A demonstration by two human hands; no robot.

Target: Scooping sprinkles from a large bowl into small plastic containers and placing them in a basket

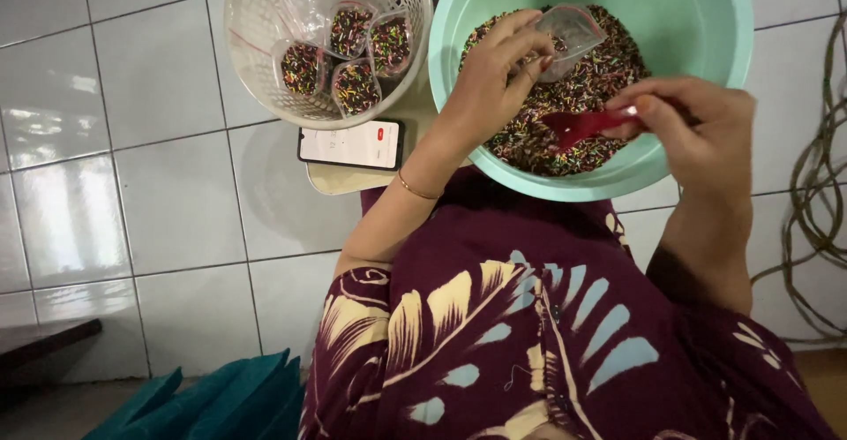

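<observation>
Fingers of left hand (494,74) pinch clear bag (569,38); right hand (697,122) grips red scoop (578,127).

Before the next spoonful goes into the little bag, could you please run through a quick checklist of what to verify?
1. Left hand grips the small clear plastic bag: ok.
2. Bag mouth open wide enough for the spoon: cannot tell, fingers partly cover it.
3. Right hand holds the red spoon firmly: ok.
4. Spoon loaded with coloured sprinkles: not ok, the bowl of it looks bare.
5. Bag sits over the mint-green basin, so spills fall back in: ok.
6. White basket has room beside the four filled bags: ok.
</observation>
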